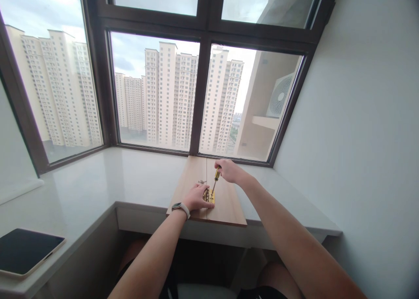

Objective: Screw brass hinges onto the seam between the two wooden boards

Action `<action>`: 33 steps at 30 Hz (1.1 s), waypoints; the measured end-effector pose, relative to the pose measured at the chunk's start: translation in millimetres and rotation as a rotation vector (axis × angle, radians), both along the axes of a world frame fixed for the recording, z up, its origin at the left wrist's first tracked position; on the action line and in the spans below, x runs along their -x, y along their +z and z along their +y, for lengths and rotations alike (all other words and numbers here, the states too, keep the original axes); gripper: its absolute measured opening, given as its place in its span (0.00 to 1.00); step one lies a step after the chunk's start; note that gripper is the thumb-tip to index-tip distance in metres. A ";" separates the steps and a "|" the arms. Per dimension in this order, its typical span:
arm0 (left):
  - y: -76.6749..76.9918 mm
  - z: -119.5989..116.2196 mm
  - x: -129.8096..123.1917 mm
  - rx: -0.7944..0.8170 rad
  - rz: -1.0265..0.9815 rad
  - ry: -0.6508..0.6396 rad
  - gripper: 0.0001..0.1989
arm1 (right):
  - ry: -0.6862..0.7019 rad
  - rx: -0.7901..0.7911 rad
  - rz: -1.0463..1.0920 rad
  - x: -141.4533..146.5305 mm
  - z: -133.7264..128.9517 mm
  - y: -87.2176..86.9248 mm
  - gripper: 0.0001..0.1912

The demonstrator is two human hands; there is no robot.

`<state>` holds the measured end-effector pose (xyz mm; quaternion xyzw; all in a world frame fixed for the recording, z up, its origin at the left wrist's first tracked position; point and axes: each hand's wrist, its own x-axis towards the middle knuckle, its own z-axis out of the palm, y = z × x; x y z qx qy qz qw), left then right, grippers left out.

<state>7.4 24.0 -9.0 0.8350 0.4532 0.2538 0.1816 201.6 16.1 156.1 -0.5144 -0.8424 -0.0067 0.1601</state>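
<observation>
Two light wooden boards (225, 207) lie side by side, with a thin seam between them. A brass-coloured hinge (212, 199) rests across them near the seam. My left hand (196, 197), with a watch (181, 208) on its wrist, holds the hinge between thumb and fingers, hiding part of it. In my right hand (229, 171) is a screwdriver (217, 173) with a yellow and black handle, gripped by the fingers. Its shaft slants down and its tip meets the hinge plate. Several small metal pieces, apparently screws (202, 182), lie on the left board beyond my left hand.
The boards lie on a white counter (140, 176) below a dark-framed window (206, 94), slightly over its front edge. A tablet (29, 250) lies on the counter at the left. A white wall (360, 115) rises at the right. My legs are under the counter.
</observation>
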 end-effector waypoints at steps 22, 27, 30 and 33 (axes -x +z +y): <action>1.0 0.0 0.1 -0.004 0.010 -0.002 0.49 | 0.032 -0.107 0.048 0.9 -0.9 -0.9 0.04; 0.8 -0.2 0.3 0.004 0.013 0.001 0.49 | -0.001 -0.024 0.023 -1.3 0.8 1.5 0.07; -0.9 0.8 0.6 -0.003 0.017 0.005 0.48 | -0.038 -0.017 0.000 -1.2 0.8 3.7 0.05; -2.4 1.9 0.4 -0.014 0.017 -0.001 0.49 | -0.060 -0.044 -0.038 0.0 -1.4 4.7 0.07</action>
